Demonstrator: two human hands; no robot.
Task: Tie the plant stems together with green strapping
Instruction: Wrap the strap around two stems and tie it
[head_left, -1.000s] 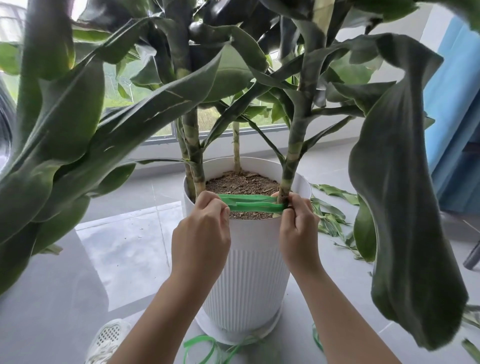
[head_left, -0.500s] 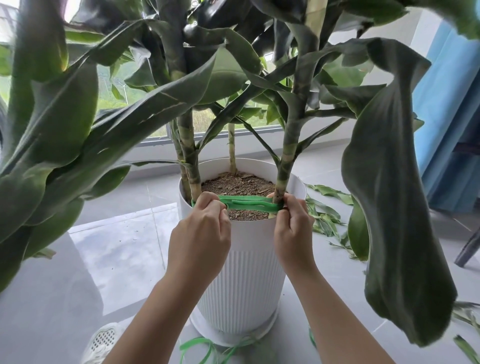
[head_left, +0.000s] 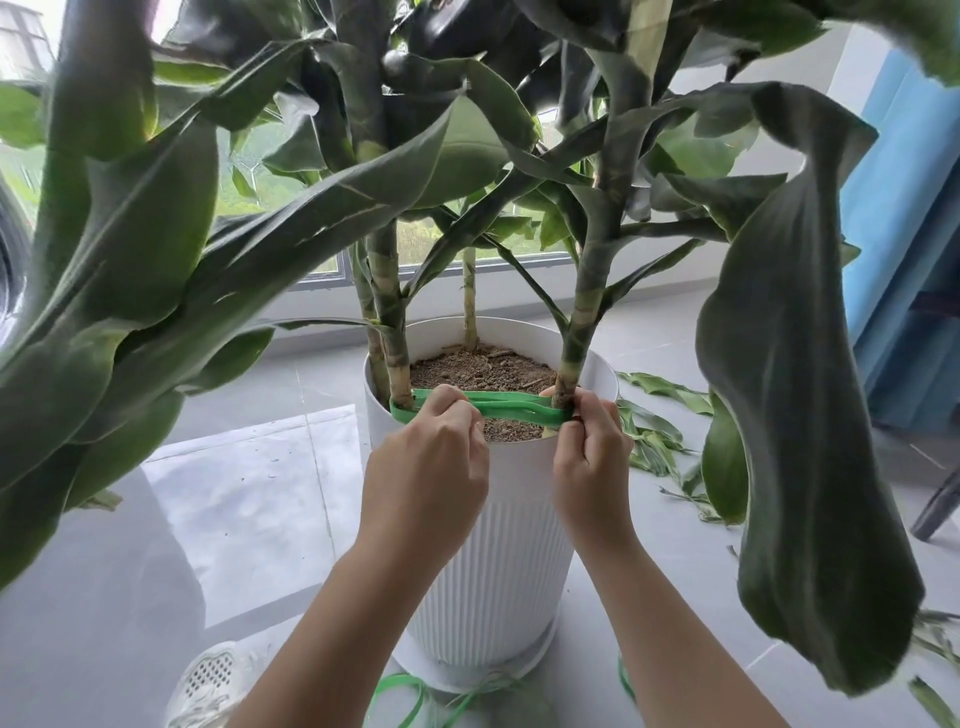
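Since half a second ago, left hand (head_left: 426, 467) slid right, baring green strapping (head_left: 530, 413) looped round left stem (head_left: 392, 332). Both hands pinch it taut, right hand (head_left: 589, 457) at right stem (head_left: 577, 343), over pot (head_left: 493, 545) soil. Risk: uneven pull, pinch slips, loop slackens or rides down.

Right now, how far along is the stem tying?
Done: the green strap wraps the left stem and runs doubled across to the right stem. In hand: the left hand and right hand both pinch the strap, the right one at its stem. Left: no knot shows, and the thin back stem looks outside the loop.
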